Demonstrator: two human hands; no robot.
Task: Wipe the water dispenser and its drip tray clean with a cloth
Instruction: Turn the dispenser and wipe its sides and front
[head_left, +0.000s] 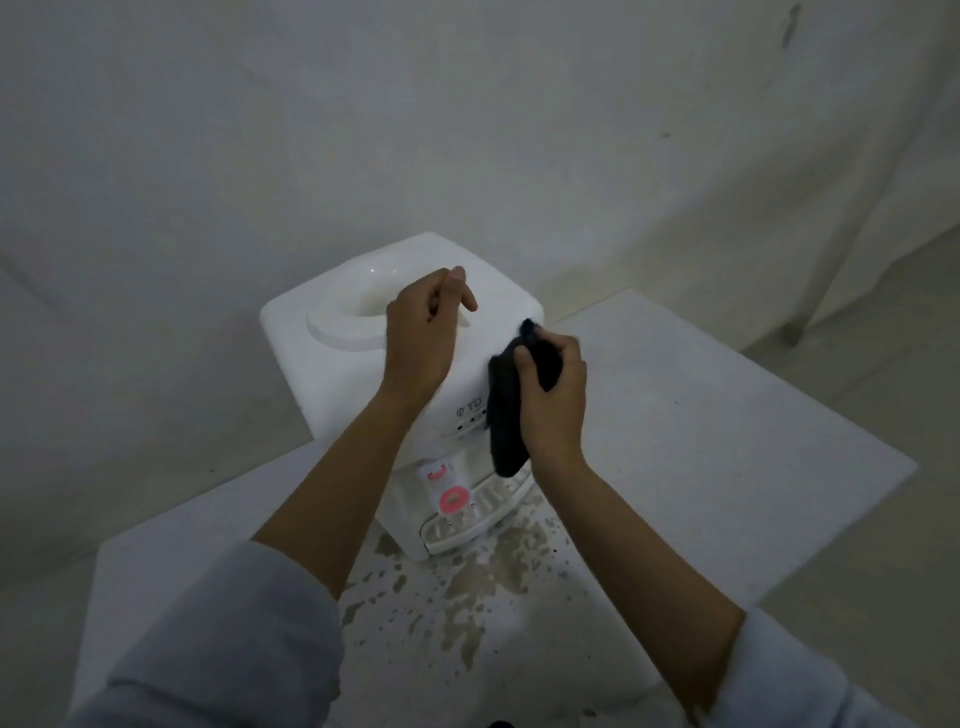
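- Underneath, a white tabletop (701, 441) with brownish splatter stains (467, 587) stands against a pale draped backdrop (467, 114).
- Centrally sits the white plastic water dispenser (332, 384), its slatted drip tray (467, 525) at the front base.
- Left hand (421, 332) rests atop the dispenser, fingers loosely curled, holding nothing.
- Right hand (556, 400) clamps a dark cloth (506, 410) against the dispenser's front right edge.

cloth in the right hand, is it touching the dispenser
Touching: in the head view the dark cloth, gripped by the right hand, lies flat against the water dispenser at its front corner.
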